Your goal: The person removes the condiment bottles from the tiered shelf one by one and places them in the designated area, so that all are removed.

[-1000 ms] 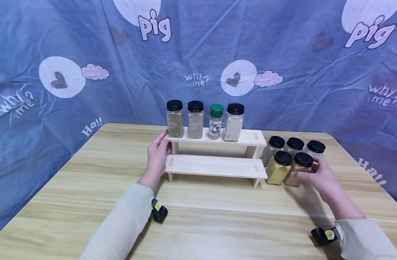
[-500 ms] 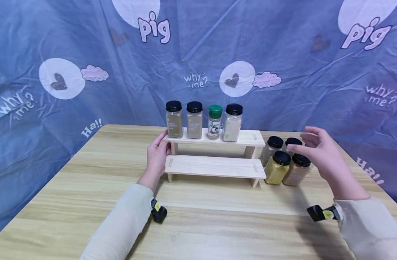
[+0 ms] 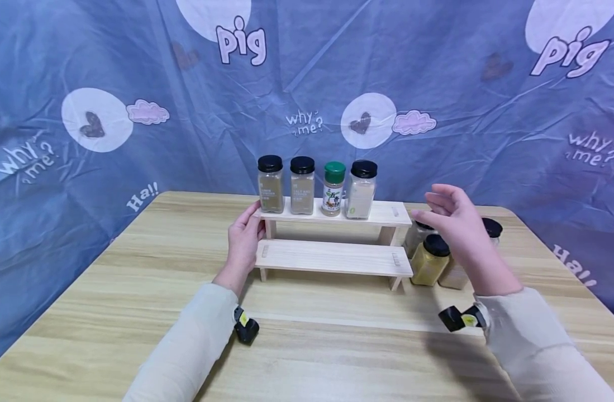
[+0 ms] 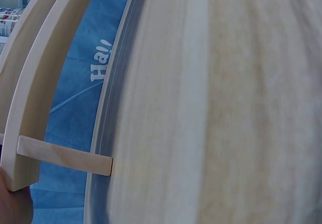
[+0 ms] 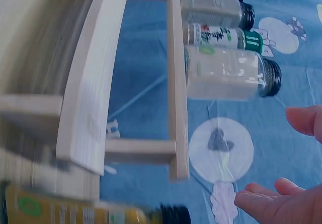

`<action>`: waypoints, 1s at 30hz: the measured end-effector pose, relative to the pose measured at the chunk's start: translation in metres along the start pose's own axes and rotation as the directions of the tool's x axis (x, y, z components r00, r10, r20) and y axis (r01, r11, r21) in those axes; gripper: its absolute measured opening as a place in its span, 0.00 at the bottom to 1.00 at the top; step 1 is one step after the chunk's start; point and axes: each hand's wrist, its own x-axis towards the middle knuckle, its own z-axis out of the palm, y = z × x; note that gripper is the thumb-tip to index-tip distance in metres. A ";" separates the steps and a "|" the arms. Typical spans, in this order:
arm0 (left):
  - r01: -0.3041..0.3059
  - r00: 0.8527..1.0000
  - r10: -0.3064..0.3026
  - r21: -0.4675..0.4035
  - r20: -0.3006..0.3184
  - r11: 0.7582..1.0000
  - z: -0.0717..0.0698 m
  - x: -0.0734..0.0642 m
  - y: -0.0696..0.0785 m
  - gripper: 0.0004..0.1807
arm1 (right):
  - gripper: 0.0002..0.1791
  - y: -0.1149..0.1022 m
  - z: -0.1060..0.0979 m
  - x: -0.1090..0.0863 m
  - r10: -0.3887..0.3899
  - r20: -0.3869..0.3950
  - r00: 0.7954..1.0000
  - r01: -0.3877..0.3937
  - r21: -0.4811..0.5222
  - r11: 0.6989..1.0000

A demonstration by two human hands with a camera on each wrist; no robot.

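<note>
A two-tier wooden rack (image 3: 332,258) stands on the table, its upper tier holding a row of seasoning jars. Two black-lidded jars (image 3: 270,190) (image 3: 302,190) come first from the left, then a green-capped shaker (image 3: 332,192) and a black-lidded jar of pale powder (image 3: 361,192). My left hand (image 3: 242,241) grips the rack's left end by the upper tier; the left wrist view catches only part of this hand (image 4: 16,206). To the rack's right, my right hand (image 3: 455,223) hovers over more jars, partly hiding them. Its thumb and fingers (image 5: 261,204) are spread with nothing between them.
Beside the rack's right end stand a yellow jar (image 3: 428,265), a brownish jar (image 3: 452,274) and other black-lidded jars (image 3: 493,229). The lower tier carries no jars. Behind the wooden table (image 3: 307,346) hangs a blue printed cloth (image 3: 186,151).
My right hand has let go of the brownish jar at the front right, risen, and moved left over the jar group toward the rack. My left hand has stayed on the rack.
</note>
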 end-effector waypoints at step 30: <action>0.004 1.000 -0.004 0.006 -0.008 1.000 0.000 0.001 0.000 0.20 | 0.48 -0.004 0.083 0.028 0.004 0.018 1.000 -0.008 0.223 0.975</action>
